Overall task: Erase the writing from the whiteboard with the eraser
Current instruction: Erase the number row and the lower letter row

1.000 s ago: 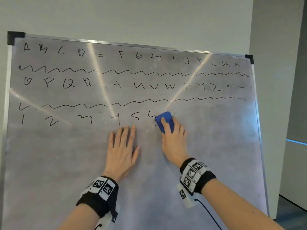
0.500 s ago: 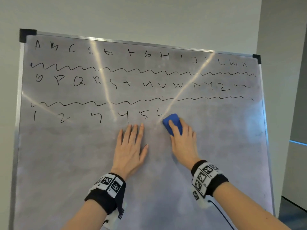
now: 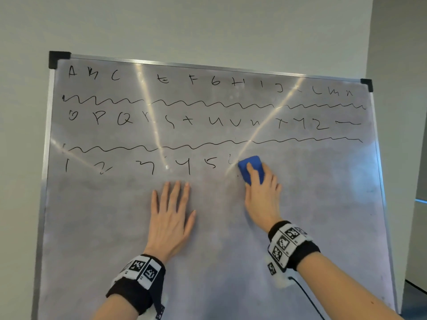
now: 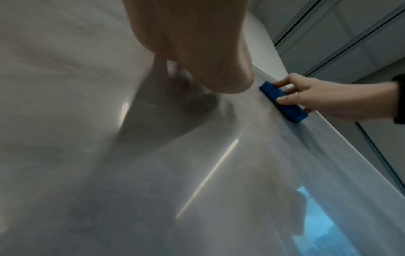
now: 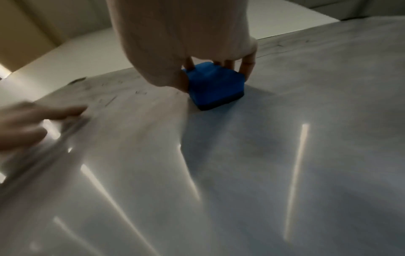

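A whiteboard (image 3: pixel 323 204) with a metal frame stands before me, tilted back. Black letters (image 3: pixel 215 82), wavy lines (image 3: pixel 208 144) and digits (image 3: pixel 184 166) run across its upper half; the lower half is smeared grey. My right hand (image 3: pixel 260 192) grips a blue eraser (image 3: pixel 250 168) and presses it flat on the board just right of the faint remnant of a 6. The eraser (image 5: pixel 215 84) and eraser (image 4: pixel 282 102) show in both wrist views. My left hand (image 3: pixel 172 211) lies flat on the board, fingers straight, below the 4 and 5.
A pale wall (image 3: pixel 208 26) stands behind the board. Black plastic corners (image 3: pixel 59 59) cap the frame's top. To the right a wall corner and dark floor (image 3: pixel 416 296) show. A black cable (image 3: pixel 307 296) hangs from my right wristband.
The eraser has moved slightly right and down from the 6, which is now mostly wiped away. The left hand stays flat on the board. My head view has shifted.
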A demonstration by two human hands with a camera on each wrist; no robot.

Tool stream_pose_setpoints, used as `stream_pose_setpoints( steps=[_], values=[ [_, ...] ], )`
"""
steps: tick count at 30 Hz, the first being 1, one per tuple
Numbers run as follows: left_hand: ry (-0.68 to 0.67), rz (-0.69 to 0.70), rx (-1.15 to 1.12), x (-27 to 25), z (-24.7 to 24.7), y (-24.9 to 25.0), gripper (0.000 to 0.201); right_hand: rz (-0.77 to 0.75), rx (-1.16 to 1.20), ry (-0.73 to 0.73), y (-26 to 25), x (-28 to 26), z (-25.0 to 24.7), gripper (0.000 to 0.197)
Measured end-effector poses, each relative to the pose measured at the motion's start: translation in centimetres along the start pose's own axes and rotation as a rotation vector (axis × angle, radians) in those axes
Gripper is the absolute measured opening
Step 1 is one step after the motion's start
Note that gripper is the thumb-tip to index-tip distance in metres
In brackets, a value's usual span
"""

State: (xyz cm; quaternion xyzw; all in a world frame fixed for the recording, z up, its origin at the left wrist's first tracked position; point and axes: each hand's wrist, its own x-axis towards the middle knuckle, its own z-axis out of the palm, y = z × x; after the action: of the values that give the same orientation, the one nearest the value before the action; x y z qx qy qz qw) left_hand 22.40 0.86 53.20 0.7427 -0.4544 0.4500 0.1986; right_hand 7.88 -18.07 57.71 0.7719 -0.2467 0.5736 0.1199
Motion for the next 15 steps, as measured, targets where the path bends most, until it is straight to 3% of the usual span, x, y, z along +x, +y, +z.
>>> stream_pose_setpoints(
  steps=[3, 6, 9, 12, 15],
  values=[
    [0.001, -0.022, 0.006, -0.2, 0.1, -0.7, 0.065, 0.121, 0.044, 0.016, -2.3, 1.8, 0.5, 0.063],
    [0.001, -0.058, -0.004, 0.1, 0.1, -0.1, 0.065, -0.072, -0.009, -0.018, -4.6, 0.1, 1.2, 0.071],
    [0.000, -0.047, 0.001, 0.0, -0.2, -0.3, 0.066, -0.210, -0.025, -0.057, -2.9, -1.7, 1.1, 0.074],
    [-0.022, -0.028, 0.017, -0.1, -0.3, -0.6, 0.067, -0.038, -0.016, 0.003, -2.2, 0.0, 0.5, 0.069],
    [-0.047, -0.053, 0.006, 0.0, -0.3, -0.4, 0.067, 0.093, 0.021, 0.016, -4.7, 2.5, 0.6, 0.071]
  ],
)
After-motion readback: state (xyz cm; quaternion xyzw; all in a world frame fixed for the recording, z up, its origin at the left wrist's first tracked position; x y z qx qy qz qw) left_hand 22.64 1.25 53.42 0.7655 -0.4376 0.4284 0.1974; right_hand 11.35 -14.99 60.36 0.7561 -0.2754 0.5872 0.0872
